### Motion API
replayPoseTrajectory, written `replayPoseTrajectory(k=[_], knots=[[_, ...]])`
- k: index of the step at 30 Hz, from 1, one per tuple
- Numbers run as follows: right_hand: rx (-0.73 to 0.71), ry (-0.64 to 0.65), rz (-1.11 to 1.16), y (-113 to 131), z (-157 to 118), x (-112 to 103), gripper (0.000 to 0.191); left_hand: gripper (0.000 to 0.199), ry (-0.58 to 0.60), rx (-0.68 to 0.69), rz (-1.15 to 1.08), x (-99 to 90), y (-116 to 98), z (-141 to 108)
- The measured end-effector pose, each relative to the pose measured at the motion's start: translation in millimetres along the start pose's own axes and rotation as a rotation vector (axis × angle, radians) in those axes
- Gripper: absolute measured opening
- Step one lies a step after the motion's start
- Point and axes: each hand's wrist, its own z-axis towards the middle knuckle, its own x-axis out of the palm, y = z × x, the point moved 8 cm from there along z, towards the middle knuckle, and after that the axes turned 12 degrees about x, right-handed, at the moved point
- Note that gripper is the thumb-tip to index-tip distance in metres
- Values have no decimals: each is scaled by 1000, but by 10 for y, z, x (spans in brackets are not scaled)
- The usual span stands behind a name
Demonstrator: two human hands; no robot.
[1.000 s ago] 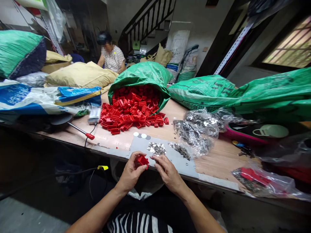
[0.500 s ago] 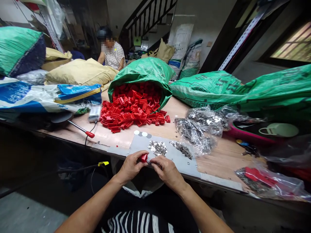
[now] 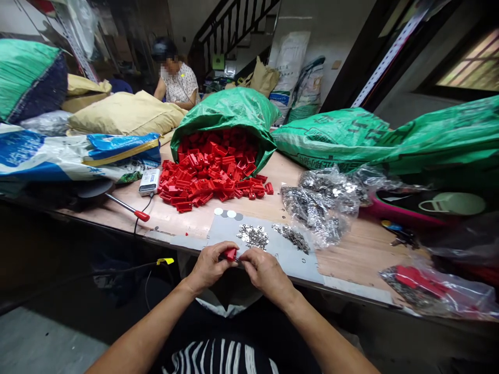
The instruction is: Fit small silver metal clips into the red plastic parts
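At the table's front edge, my left hand (image 3: pixel 211 266) pinches a small red plastic part (image 3: pixel 230 254) between thumb and fingers. My right hand (image 3: pixel 265 270) is closed at the part's right side, its fingertips on a small dark metal piece (image 3: pixel 238 261) whose shape is too small to make out. Just beyond my hands, a pile of small shiny metal pieces (image 3: pixel 253 236) and a darker pile of metal pieces (image 3: pixel 293 238) lie on a grey sheet (image 3: pixel 222 234). A heap of similar red plastic parts (image 3: pixel 202 182) spills from a green woven sack (image 3: pixel 230 109).
Clear bags of metal pieces (image 3: pixel 315 213) lie right of the sheet. A red-handled lever (image 3: pixel 141 215) and a white power bank (image 3: pixel 149 182) sit left. At far right is a bag with red parts (image 3: pixel 421 280). Behind the sacks sits a person (image 3: pixel 179 78).
My hands stay together at the red part, with my right hand shifted very slightly. The view has tilted a little; the objects on the table have not moved.
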Motion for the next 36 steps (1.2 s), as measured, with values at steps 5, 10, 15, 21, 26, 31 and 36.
replayPoseTrajectory(k=[5, 10, 15, 21, 26, 31, 36], knots=[[27, -29, -16, 9, -5, 35, 16, 29, 9, 9, 5, 9, 2, 4], [-25, 14, 95, -6, -42, -36, 18, 29, -38, 32, 28, -4, -38, -39], [-42, 31, 311, -63, -124, -186, 19, 24, -204, -29, -167, -18, -86, -150], [-45, 208, 419, 62, -236, -115, 31, 16, -352, -333, -970, 233, -81, -272], [-55, 230, 392, 205, -252, -110, 37, 9, -457, -506, -1227, 337, -47, -376], [-87, 199, 362, 276, -262, -201, 33, 17, -500, -626, -1297, 406, -99, -429], [-137, 107, 346, 296, -279, -247, 29, 24, -537, -630, -1363, 449, -151, -419]])
